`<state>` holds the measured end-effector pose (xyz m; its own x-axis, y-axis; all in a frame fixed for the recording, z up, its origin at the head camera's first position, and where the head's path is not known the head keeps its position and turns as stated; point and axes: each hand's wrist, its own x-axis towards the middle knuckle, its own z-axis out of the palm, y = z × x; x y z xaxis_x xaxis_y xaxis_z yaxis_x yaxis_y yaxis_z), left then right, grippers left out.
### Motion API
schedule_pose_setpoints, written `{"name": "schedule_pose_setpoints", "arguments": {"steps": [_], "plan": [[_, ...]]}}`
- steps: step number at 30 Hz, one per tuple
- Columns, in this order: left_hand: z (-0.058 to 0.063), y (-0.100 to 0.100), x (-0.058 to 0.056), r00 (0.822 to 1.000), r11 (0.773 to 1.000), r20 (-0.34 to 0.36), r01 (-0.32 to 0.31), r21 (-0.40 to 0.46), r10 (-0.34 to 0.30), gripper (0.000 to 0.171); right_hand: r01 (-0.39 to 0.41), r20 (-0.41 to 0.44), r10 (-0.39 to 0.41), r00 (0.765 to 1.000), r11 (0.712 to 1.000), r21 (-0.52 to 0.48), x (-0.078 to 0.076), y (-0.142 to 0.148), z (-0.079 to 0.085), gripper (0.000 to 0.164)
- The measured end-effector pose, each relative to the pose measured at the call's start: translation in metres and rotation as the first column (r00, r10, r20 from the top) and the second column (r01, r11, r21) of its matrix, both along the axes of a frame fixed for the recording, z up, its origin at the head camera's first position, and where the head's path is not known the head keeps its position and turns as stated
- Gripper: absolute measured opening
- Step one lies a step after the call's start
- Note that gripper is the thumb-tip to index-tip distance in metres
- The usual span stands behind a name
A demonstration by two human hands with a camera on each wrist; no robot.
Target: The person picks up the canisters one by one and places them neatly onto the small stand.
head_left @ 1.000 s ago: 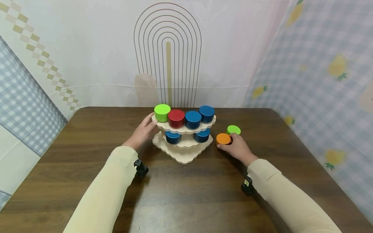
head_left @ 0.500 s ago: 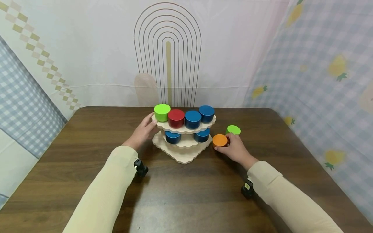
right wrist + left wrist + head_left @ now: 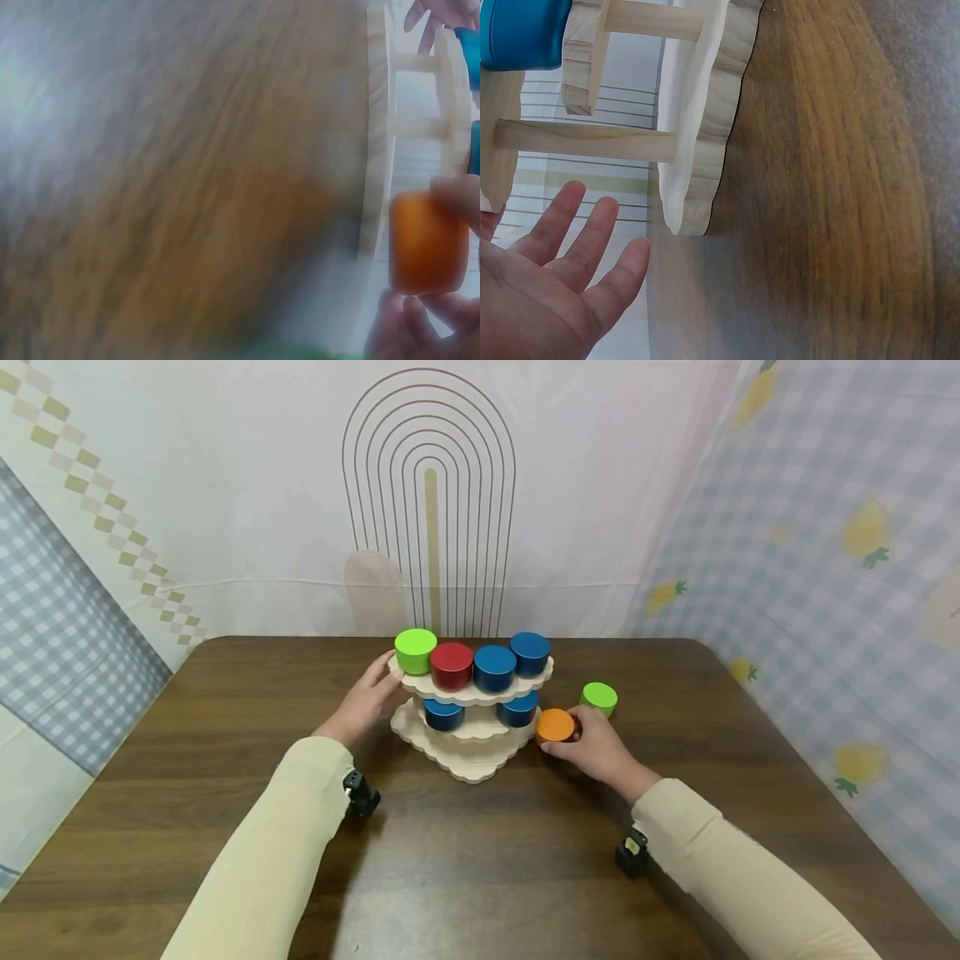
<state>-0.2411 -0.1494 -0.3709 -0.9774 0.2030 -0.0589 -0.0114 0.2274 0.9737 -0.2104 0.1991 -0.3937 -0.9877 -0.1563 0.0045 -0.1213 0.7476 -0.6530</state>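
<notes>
A pale wooden tiered stand point(image 3: 471, 766) with scalloped edges holds round tins. On its top tier sit a green tin point(image 3: 416, 652), a red tin point(image 3: 452, 667) and two blue tins point(image 3: 494, 668); two more blue tins point(image 3: 443, 714) show below. At the top tier's left edge my left hand point(image 3: 363, 706) holds on with thumb and index finger, while its other fingers point(image 3: 592, 240) spread free. My right hand point(image 3: 603, 750) pinches an orange tin point(image 3: 555, 727) beside the stand's lower right side. In the right wrist view that orange tin appears raised off the table.
Another green tin point(image 3: 599, 697) stands on the brown wooden table point(image 3: 480, 877), just beyond my right hand. Printed cloth point(image 3: 600, 485) hangs behind the table's far edge and along both sides.
The right hand has carried the orange tin leftward, from near the loose green tin to the stand's lower right edge. The left hand and the stand have stayed in place.
</notes>
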Motion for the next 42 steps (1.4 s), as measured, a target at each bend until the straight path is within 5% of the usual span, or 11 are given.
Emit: {"name": "schedule_pose_setpoints", "arguments": {"steps": [19, 26, 42], "plan": [[0.0, 0.001, 0.001, 1.0, 0.999, 0.004, 0.002, 0.041, -0.002, 0.06, 0.021, 0.092, -0.015, 0.996, 0.997, -0.067, -0.002, -0.016, 0.002, 0.057], [0.001, 0.001, 0.001, 1.0, 1.0, 0.009, 0.009, -0.007, -0.009, 0.06, 0.01, 0.119, -0.001, 0.993, 0.997, -0.073, -0.006, -0.015, -0.001, 0.057], [0.001, 0.0, 0.001, 1.0, 0.999, 0.002, 0.012, 0.04, -0.012, 0.06, -0.058, 0.07, 0.063, 0.996, 0.996, -0.065, -0.014, -0.024, -0.003, 0.056]]}}
